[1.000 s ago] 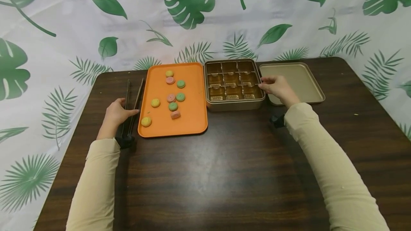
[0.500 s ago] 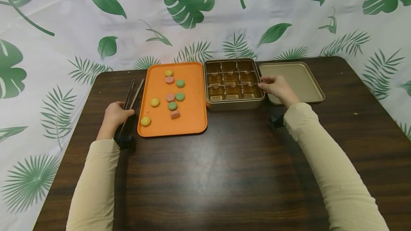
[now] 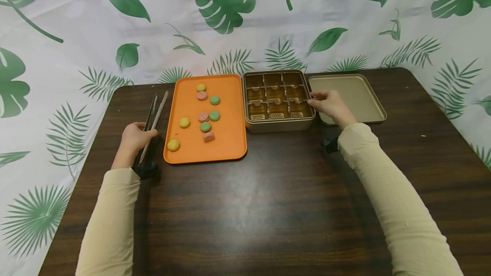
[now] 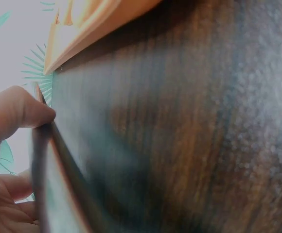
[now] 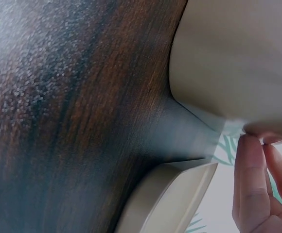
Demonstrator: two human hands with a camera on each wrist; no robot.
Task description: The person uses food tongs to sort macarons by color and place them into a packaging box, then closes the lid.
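My left hand (image 3: pixel 135 139) grips a pair of metal tongs (image 3: pixel 154 112) at the left of the table, thumb on the near arm. The left wrist view shows the thumb (image 4: pixel 19 112) pressed on the tongs (image 4: pixel 58 165). To their right lies an orange tray (image 3: pixel 230 139) with several yellow, pink and green macarons (image 3: pixel 205 127). My right hand (image 3: pixel 333 106) holds the right rim of a square gold tin (image 3: pixel 280 127) fitted with a compartmented insert (image 3: pixel 274 93). Seen from the right wrist, the fingertips (image 5: pixel 251 145) touch the tin's wall (image 5: pixel 233 58).
A flat gold lid (image 3: pixel 353 93) lies to the right of the tin, partly behind my right hand. The dark wooden table (image 3: pixel 245 208) reaches back to a white leaf-print cloth (image 3: pixel 276 7).
My left fingers have closed round the tongs, whose arms have drawn nearer each other and tilted to the right. My right hand stays at the tin's rim.
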